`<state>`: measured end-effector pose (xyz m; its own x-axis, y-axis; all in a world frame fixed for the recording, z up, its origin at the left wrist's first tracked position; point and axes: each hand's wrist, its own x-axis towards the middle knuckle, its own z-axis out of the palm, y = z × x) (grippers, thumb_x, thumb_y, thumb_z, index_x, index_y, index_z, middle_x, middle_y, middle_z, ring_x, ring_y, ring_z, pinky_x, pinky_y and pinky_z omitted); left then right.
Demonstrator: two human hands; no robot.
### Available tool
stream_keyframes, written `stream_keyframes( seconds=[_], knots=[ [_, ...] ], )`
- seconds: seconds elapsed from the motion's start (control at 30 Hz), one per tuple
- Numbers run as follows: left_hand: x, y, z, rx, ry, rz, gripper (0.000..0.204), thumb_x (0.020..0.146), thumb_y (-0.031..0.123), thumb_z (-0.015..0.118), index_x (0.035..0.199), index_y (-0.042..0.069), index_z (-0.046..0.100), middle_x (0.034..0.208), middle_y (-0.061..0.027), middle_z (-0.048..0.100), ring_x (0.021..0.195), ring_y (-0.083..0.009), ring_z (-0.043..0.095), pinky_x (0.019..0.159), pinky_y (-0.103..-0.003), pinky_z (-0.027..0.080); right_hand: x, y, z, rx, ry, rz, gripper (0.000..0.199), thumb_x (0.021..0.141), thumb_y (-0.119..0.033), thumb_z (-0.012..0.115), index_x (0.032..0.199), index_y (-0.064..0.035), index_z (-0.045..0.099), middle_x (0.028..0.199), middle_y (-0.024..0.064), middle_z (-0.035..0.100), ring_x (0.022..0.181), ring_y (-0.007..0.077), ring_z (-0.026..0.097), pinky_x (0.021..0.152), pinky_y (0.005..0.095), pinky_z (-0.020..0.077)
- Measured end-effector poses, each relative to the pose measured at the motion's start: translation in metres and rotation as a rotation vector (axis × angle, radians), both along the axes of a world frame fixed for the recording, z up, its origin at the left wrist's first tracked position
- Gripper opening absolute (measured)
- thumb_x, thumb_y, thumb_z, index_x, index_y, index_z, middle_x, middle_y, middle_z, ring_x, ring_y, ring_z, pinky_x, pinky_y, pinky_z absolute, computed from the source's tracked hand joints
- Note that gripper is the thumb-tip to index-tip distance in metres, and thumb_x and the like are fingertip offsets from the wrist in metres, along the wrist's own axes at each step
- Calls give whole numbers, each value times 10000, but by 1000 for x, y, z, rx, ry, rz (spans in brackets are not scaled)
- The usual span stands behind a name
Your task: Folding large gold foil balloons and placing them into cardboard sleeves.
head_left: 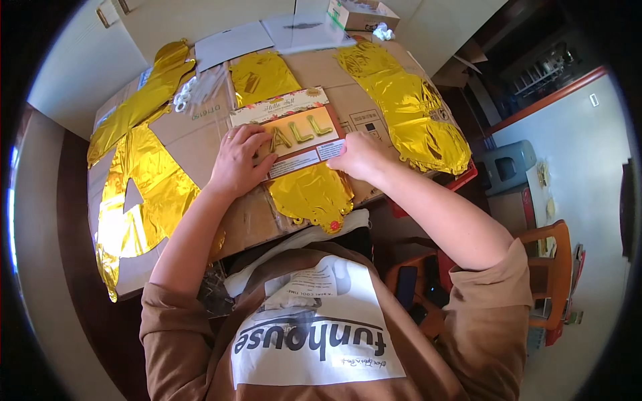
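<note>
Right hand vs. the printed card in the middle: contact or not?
Touching. The head view shows the right hand at the lower right corner of the printed card, thumb over its face, with no gap visible.

Card (299, 135) atop middle balloon (313, 194), frame centre
Left balloon (162, 182) lies mid-left, right balloon (413, 105) upper right; box (354, 19) behind, near top edge.

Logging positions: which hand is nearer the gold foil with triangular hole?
Left. Left hand: right of the foil; right hand: farther right, at the right edge of the card.
</note>
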<state>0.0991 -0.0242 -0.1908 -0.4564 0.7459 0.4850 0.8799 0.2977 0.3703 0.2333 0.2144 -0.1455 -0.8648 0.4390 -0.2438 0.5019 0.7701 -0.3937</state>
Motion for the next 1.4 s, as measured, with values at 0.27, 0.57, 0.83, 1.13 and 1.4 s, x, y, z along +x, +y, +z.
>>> stream_keyframes(
  seconds=[0.27, 0.57, 0.83, 1.13, 1.4],
  knots=[
    [3, 4, -2, 62, 28, 28, 347, 810, 227, 752, 1097, 45, 685, 1163, -119, 643, 1153, -335, 574, 1068, -462, 418, 9, 20, 8, -357, -141, -249, 263, 869, -285, 768, 902, -28, 722, 786, 75, 684, 637, 136, 637, 560, 295, 519],
    [1, 0, -4, 46, 21, 32, 356, 818, 199, 753, 1130, 42, 679, 1209, -125, 626, 1172, -349, 563, 1051, -456, 424, -2, 0, -25, -327, -65, -260, 228, 825, -178, 800, 834, 32, 713, 736, 64, 667, 583, 136, 587, 529, 292, 481],
    [2, 1, -6, 67, 10, 48, 346, 816, 231, 748, 1103, 48, 685, 1177, -117, 636, 1160, -337, 569, 1072, -466, 416, -1, 4, -32, -480, 8, -312, 173, 792, -122, 789, 833, 35, 729, 717, 68, 661, 558, 143, 556, 496, 310, 425],
    [1, 1, -3, 61, 17, 48, 346, 809, 248, 745, 1091, 56, 688, 1156, -105, 640, 1154, -325, 573, 1090, -480, 401, 5, 9, -34, -533, 38, -309, 156, 804, -133, 772, 862, 6, 731, 728, 40, 651, 629, 113, 545, 571, 273, 411],
    [52, 11, 16, -86, 33, -141, 404, 780, 249, 793, 1128, 72, 691, 1100, -115, 616, 1091, -340, 579, 1036, -469, 431, 96, 3, 4, -784, 68, -402, 114, 855, -129, 746, 885, -32, 696, 828, 19, 670, 740, 93, 578, 692, 245, 454]
  ],
)
